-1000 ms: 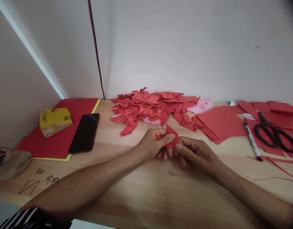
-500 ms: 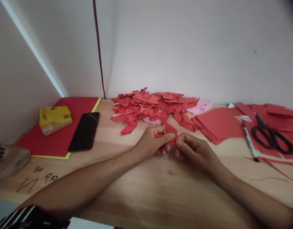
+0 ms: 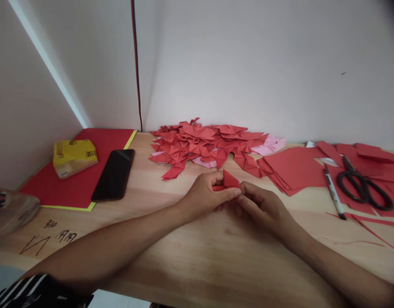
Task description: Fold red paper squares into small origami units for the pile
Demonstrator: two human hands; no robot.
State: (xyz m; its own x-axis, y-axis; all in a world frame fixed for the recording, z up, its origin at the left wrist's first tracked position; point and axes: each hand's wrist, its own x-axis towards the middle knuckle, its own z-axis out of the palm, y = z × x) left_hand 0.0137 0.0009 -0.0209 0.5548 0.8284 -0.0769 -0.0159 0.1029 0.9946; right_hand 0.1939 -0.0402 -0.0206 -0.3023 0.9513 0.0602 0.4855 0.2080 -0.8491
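A small piece of folded red paper [image 3: 230,179] is held just above the table between my two hands. My left hand [image 3: 206,191] is closed on it, the thumb stretched along its lower edge. My right hand [image 3: 259,202] pinches the paper's right lower corner, its thumb tip meeting the left thumb. The fingers cover most of the paper's underside. Right behind the hands lies a heap of folded red paper pieces [image 3: 203,139] with a few pink ones [image 3: 269,144] among them.
Flat red paper squares [image 3: 296,169] lie right of the heap, with a marker [image 3: 334,194] and black scissors [image 3: 364,188] beyond. Leftward are a phone [image 3: 114,174], a yellow package [image 3: 75,157] on a red sheet [image 3: 46,192], and a clear plastic item [image 3: 13,210]. A wall stands behind.
My left thumb has slid rightward and down along the paper's lower edge, up to the right thumb. More of the paper's upper face shows. The camera view has shifted slightly.
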